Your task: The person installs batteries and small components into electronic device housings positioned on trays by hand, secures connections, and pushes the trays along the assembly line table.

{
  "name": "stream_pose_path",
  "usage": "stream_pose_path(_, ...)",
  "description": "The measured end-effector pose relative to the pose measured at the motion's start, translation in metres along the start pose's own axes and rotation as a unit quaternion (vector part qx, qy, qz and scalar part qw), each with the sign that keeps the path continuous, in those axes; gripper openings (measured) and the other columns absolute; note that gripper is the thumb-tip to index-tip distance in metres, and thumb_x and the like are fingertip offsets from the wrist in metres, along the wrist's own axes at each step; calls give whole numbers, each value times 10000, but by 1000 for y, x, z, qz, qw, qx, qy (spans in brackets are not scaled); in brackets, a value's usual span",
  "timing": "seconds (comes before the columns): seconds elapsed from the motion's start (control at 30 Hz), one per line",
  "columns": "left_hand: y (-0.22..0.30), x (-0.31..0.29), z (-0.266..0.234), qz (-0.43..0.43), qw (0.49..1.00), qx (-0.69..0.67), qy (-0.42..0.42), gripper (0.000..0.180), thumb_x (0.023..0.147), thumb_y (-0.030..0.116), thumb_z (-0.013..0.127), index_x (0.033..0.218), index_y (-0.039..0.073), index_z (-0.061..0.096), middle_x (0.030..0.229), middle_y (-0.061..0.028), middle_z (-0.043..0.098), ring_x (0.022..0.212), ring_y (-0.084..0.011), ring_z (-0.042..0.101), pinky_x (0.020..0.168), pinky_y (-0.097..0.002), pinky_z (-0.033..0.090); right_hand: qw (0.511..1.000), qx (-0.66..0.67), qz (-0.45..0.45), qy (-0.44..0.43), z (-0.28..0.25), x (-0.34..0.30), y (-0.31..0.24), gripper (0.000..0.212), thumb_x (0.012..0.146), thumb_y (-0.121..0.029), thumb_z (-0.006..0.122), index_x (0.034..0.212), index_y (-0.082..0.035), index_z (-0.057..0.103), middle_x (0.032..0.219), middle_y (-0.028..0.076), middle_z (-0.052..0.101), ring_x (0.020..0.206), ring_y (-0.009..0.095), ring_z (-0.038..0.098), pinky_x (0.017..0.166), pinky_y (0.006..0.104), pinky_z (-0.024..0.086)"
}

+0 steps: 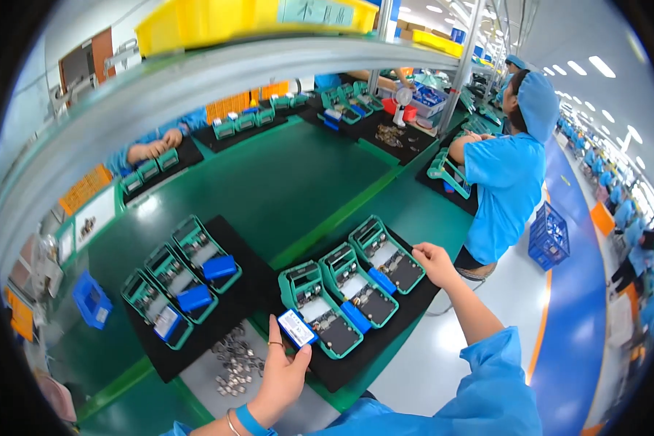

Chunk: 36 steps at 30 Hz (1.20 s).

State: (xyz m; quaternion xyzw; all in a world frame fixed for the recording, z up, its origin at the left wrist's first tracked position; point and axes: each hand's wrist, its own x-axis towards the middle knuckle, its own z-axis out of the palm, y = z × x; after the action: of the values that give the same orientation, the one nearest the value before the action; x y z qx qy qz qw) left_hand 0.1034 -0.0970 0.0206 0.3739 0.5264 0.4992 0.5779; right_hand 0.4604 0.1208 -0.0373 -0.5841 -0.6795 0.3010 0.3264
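Observation:
My left hand (282, 374) is beside the near left corner of a black mat (338, 374), index finger stretched and thumb apart. A blue battery pack with a white label (298, 328) lies just beyond, close to both fingertips; I cannot tell if they touch it. At the mat's right edge, my right hand (434, 265) has its fingers closed on the mat's rim, beside the rightmost housing. Three green open housings (320, 311) with circuit boards stand in a slanted row between my hands, with more blue packs (356, 316) beside them.
Another black mat (229, 291) on the left holds three similar green housings (171, 280). Loose metal parts (236, 360) lie near my left wrist. A blue bin (92, 299) stands farther left. A co-worker in blue (505, 182) is at the right, and a rail with yellow bins (254, 25) runs overhead.

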Motion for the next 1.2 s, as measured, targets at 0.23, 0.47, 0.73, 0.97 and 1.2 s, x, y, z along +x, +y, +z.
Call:
stream_pose_path(0.23, -49, 39, 42, 63, 995, 68, -39, 837, 969, 102, 540, 1545, -83, -40, 1620, -302, 84, 1519, -362, 136, 1212, -341, 174, 979, -124, -48, 152, -50, 28, 38, 209, 944, -175, 639, 972, 26, 687, 844, 140, 708, 769, 202, 666, 725, 328, 520)
stream_pose_path(0.47, -27, 60, 71, -115, 989, 22, -89, 814, 1041, 87, 414, 1564, 163, -205, 1274, -154, 538, 1009, -228, 623, 881, -392, 560, 964, -17, -252, 78, 47, -45, -113, 262, 834, 3, 639, 1086, -65, 651, 1142, 125, 623, 1067, 320, 587, 939, 414, 456)
stream_pose_path(0.73, 14, 10, 3, -113, 989, 52, -81, 712, 1039, 176, 493, 1582, 37, 54, 1349, -171, 545, 1086, -243, 656, 891, -339, 515, 855, -348, -384, -26, 103, -121, -128, 391, 772, -147, 658, 1159, -175, 705, 1405, 47, 546, 1347, 266, 447, 1080, 560, 304)
stream_pose_path(0.97, 48, -63, -53, -66, 997, -41, -28, 637, 1026, 159, 532, 1555, 56, 193, 1339, -152, 536, 1135, -254, 625, 940, -355, 479, 838, -397, -373, 17, 91, -67, -103, 351, 788, -126, 613, 1119, -189, 713, 1416, 69, 532, 1322, 325, 454, 1052, 627, 329)
stream_pose_path(1.2, 42, -97, -107, 30, 999, -24, 28, 553, 1016, 173, 565, 1498, 47, 326, 1282, -123, 561, 1100, -203, 602, 957, -349, 478, 874, -388, -287, 61, 68, -70, -79, 400, 792, 1, 619, 1167, -122, 681, 1402, 105, 525, 1348, 365, 421, 1113, 599, 273)
